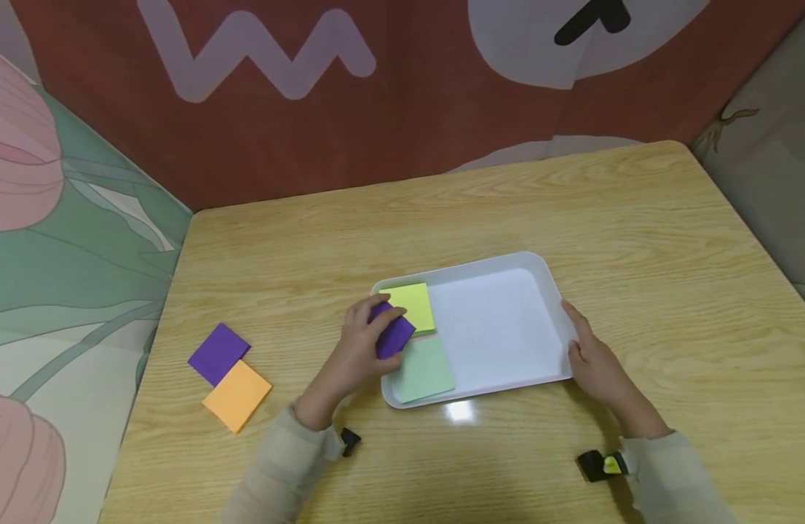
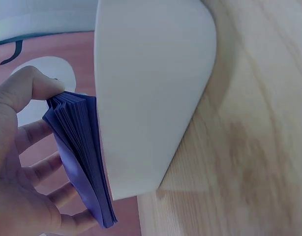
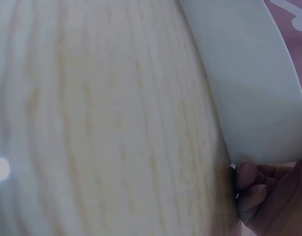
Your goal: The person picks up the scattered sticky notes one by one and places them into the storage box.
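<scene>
Left hand (image 1: 357, 349) grips a purple pad (image 1: 392, 331) of sticky notes, thumb on one edge and fingers under it, at the left wall of the white tray (image 1: 540, 266). The pad overlaps the tray's left rim, partly above the yellow pad (image 1: 412, 304). Right hand (image 1: 595, 360) has its fingers curled on the tray's right edge, steadying it.

Risks, as a judgement: the purple pad's sheets fan open in the left wrist view, so a loose pinch could let it splay or slip; it could catch the rim and land half out, or drop skewed onto the yellow pad; a bump could slide the tray if the right hand eases off.

Tray holds the yellow pad at far left and a green pad (image 1: 425, 371) at near left, side by side; its right part is bare. On the surface (image 1: 638, 240), well left of the tray, lie another purple pad (image 1: 217, 353) and an orange pad (image 1: 237, 394), corners touching.
</scene>
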Demonstrator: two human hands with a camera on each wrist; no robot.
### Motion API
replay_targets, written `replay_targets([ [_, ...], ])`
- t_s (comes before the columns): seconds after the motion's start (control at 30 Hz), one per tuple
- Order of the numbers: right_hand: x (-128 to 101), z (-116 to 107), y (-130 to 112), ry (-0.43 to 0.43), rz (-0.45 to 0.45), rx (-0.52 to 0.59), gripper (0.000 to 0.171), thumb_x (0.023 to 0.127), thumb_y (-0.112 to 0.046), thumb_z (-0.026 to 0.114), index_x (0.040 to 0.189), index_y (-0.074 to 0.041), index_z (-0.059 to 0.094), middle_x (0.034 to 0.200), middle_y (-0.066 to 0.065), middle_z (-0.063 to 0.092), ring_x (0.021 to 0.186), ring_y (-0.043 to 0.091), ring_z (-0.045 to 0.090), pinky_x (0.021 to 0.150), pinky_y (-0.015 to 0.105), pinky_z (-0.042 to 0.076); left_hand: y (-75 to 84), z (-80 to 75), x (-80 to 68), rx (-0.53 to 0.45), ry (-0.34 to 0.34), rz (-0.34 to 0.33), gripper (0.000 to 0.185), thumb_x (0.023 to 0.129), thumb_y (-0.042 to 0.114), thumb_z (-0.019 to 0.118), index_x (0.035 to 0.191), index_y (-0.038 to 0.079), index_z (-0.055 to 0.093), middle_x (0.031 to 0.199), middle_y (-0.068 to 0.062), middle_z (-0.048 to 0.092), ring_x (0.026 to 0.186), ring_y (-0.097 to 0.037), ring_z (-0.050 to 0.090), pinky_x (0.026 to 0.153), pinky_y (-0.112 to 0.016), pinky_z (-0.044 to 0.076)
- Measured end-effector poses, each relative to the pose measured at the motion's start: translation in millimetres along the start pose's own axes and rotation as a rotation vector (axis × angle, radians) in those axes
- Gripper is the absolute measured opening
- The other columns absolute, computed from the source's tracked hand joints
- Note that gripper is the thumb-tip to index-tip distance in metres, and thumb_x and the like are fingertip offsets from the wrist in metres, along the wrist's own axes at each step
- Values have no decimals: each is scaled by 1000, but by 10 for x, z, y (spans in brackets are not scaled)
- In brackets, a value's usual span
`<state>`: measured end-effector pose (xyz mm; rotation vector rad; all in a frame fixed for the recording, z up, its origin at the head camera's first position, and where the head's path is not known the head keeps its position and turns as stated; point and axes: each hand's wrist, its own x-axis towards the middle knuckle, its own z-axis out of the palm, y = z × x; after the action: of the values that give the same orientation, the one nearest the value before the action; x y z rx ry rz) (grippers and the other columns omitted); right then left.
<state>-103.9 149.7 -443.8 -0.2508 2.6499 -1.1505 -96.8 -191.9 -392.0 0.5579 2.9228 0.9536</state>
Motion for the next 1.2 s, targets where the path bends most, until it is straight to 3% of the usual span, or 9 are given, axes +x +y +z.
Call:
replay_targets([
  [0.17, -1, -11, -4, -12, 25, 1, 57, 90, 0, 26, 139, -11, 0, 129, 36, 20, 111, 52, 27, 85, 58, 25, 37, 58, 18, -34, -42, 38, 55, 64, 13, 70, 116, 12, 53, 130, -9, 30, 115, -28, 23, 79, -43, 38],
  [0.43, -33, -11, -7, -6, 23, -9, 56, 90, -2, 26, 139, -11, 0, 130, 36, 20, 111, 52, 26, 86, 58, 25, 95, 142, 1, -19, -84, 134, 56, 62, 16, 69, 116, 15, 53, 129, -6, 31, 116, -28, 24, 82, -43, 29],
  [0.73, -15, 3, -18, 6, 8, -11, 57, 88, 1, 27, 138, -8, 2, 129, 36, 20, 111, 51, 26, 86, 57, 25, 138, 212, 17, 58, -129, 269, 56, 63, 20, 67, 117, 18, 51, 129, -7, 33, 116, -24, 25, 84, -43, 29],
  [1.2, -14, 7, -26, 8, 11, -22, 57, 88, 2, 28, 138, -7, 2, 127, 37, 22, 110, 51, 28, 85, 57, 26, 120, 267, -8, 111, -274, 268, 53, 67, 22, 67, 118, 18, 51, 130, -6, 32, 117, -22, 26, 86, -42, 30],
])
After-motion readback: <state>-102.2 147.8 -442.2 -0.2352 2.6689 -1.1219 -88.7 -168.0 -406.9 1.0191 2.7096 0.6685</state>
